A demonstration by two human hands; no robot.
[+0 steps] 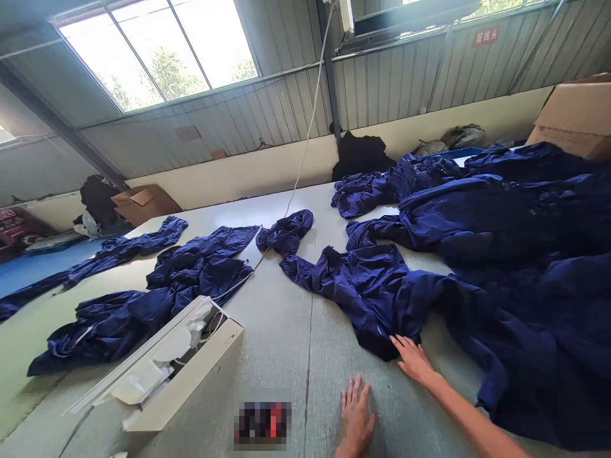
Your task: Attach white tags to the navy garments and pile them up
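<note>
Palm down on the table (pixel 267 356), my left hand (pixel 356 416) has its fingers spread and holds nothing. My right hand (pixel 411 356) reaches forward with its fingers stretched out, the tips touching the lower edge of a dark blue garment (pixel 367 286). That garment lies crumpled, with a sleeve-like part toward the left. It runs into a large heap of dark blue garments (pixel 496 222) on the right, so where one piece ends is hard to see.
A long open white box (pixel 191 375) with packing and a cable stands at left front, beside a blurred-out dark object (pixel 262 425). More blue garments (pixel 191 267) lie behind it. A cord (pixel 310 121) hangs to the table. Cardboard boxes (pixel 146 202) stand at the far sides.
</note>
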